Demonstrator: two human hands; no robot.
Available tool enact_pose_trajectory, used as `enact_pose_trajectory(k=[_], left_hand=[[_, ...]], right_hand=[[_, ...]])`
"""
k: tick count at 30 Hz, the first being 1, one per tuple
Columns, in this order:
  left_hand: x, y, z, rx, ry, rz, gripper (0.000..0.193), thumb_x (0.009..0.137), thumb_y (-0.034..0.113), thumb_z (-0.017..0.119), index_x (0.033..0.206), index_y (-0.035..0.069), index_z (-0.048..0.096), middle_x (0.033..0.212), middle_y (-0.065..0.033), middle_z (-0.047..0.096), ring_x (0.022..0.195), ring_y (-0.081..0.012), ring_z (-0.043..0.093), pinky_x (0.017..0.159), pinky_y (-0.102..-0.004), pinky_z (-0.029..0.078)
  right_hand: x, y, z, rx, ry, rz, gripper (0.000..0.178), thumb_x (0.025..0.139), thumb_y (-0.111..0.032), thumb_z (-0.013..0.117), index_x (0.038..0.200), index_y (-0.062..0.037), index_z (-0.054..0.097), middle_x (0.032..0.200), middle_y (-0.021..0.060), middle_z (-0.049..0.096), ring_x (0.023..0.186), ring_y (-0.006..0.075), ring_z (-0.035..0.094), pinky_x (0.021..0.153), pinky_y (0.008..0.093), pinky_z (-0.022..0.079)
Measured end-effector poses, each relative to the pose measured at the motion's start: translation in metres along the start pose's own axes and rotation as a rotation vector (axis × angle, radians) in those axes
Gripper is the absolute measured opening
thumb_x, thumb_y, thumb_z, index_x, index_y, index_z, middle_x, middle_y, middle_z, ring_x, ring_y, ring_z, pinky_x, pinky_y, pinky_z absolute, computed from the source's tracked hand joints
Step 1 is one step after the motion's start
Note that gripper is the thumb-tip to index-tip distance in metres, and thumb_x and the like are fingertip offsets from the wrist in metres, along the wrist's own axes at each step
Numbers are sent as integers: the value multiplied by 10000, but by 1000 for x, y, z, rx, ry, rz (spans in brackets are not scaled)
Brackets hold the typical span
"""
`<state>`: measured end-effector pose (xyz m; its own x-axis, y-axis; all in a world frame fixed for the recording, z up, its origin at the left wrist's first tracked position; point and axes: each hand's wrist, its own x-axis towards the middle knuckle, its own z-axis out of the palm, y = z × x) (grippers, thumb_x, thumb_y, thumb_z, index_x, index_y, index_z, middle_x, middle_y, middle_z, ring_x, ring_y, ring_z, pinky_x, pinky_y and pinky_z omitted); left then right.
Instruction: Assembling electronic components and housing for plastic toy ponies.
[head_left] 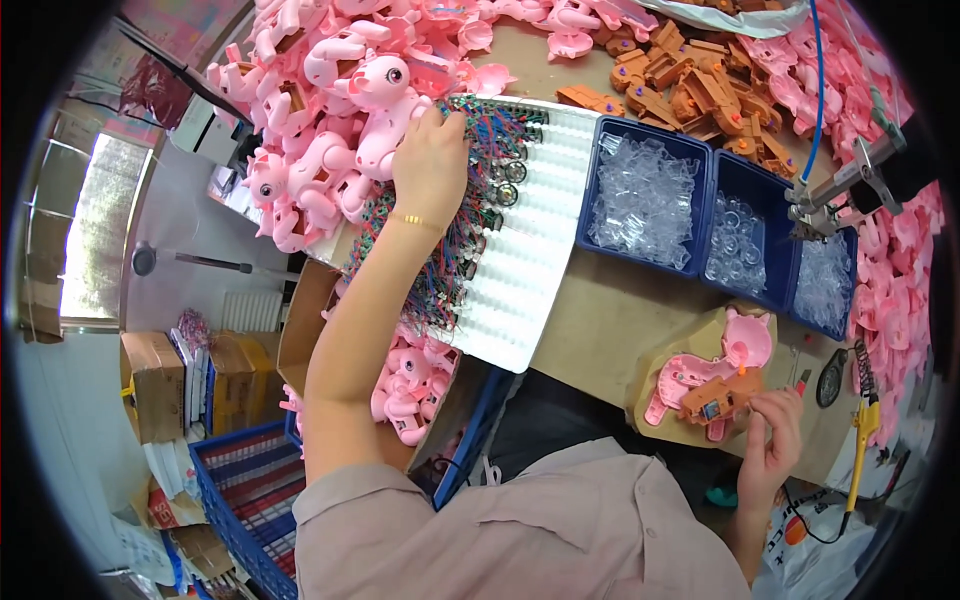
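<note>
Worktop (pixel 600 310) of brown board, crowded throughout. Largest mass noted: heap of pink toy animals (pixel 320 130) piled along the far left, more pink shells seen along the right rim. White ridged tray (pixel 530 240) laid diagonally across the middle; a tangle of coloured wired parts (pixel 470 190) spread along its left edge, small round discs seen among the wires. Left hand (pixel 432 155) stretched out over that tangle at the tray's far end, fingers curled down into the wires beside a pink toy head; whether anything is pinched in this grip cannot be told. Three blue bins (pixel 705 215) set side by side right of the tray, each filled with clear plastic pieces. Orange-brown moulded parts (pixel 690 85) heaped behind the bins. Open cardboard box (pixel 300 330) below the tray at the worktop's near edge, further pink toys lying in it. Pink half-shell (pixel 700 370) laid flat in a tan cradle at near right, an orange-brown gearbox part (pixel 715 395) seated on it. Right hand (pixel 772 440) placed just below and right of that part, fingertips touching its edge, grip narrow. Yellow-handled tool (pixel 862 440) hung just right of the hand.
</note>
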<state>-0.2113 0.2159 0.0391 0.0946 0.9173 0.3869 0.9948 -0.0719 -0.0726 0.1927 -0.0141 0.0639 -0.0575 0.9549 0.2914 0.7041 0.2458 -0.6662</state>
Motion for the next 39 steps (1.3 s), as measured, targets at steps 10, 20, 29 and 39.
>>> enact_pose_trajectory(k=[10, 20, 29, 39], left_hand=[[0, -16, 2, -1653, -310, -482, 246, 831, 90, 593, 1052, 5, 659, 776, 23, 601, 684, -71, 535, 649, -220, 449], [-16, 0, -42, -1724, -333, -247, 201, 864, 103, 604, 1036, 4, 638, 925, -4, 627, 839, -58, 558, 757, -209, 447], [-94, 29, -103, -1703, -343, -238, 176, 845, 48, 604, 1013, 2, 630, 937, -24, 638, 857, -73, 576, 777, -231, 461], [-162, 97, -100, -1947, -813, -619, 181, 853, 52, 613, 1023, -9, 593, 920, -71, 655, 837, -124, 630, 777, -245, 494]], right_hand=[[0, -5, 3, 11, -19, -36, 80, 831, 2, 551, 889, 18, 604, 890, 110, 601, 913, 261, 557, 994, 439, 349], [3, -21, 11, -12, -17, -116, 121, 765, 31, 595, 874, -15, 615, 895, 111, 627, 870, 276, 579, 935, 451, 376], [27, -46, 32, 128, -222, -353, 175, 751, 31, 614, 922, -8, 605, 905, 107, 615, 855, 273, 573, 862, 421, 423], [57, -78, 84, 365, -469, -189, 224, 762, -4, 676, 979, -16, 624, 883, 80, 596, 723, 169, 579, 608, 270, 464]])
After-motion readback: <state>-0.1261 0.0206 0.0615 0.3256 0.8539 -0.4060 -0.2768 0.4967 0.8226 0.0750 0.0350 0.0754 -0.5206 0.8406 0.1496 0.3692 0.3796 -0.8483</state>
